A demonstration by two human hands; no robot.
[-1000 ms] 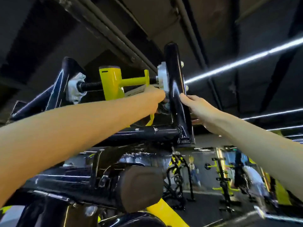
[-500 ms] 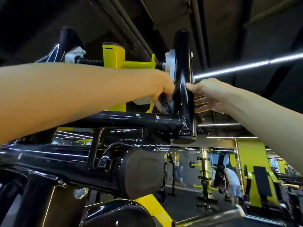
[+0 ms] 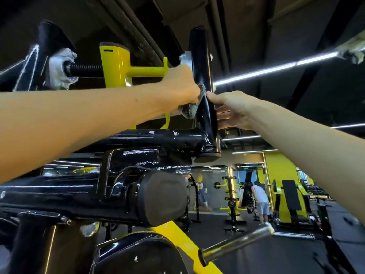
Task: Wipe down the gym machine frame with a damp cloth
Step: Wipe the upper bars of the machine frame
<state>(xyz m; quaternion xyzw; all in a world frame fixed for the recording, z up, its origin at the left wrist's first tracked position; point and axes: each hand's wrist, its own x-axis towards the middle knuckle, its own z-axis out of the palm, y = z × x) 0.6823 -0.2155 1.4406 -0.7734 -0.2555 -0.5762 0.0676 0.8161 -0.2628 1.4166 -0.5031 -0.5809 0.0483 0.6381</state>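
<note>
A glossy black upright post point(image 3: 201, 62) of the gym machine frame rises at the centre, joined to a black horizontal tube point(image 3: 150, 136). My left hand point(image 3: 182, 87) grips a grey cloth point(image 3: 189, 110) and presses it against the left side of the post. My right hand point(image 3: 232, 109) wraps around the post from the right, thumb on the front and fingers behind it. Most of the cloth is hidden under my left hand.
A yellow bracket point(image 3: 116, 66) on a threaded rod point(image 3: 85, 69) sits left of the post. A dark round pad point(image 3: 166, 198) and a steel bar point(image 3: 237, 245) jut out below. A person point(image 3: 259, 200) stands among yellow racks point(image 3: 231, 198) farther back.
My left hand has slid the cloth up the post a little. My right hand has closed further around the post. The camera view has shifted slightly.
</note>
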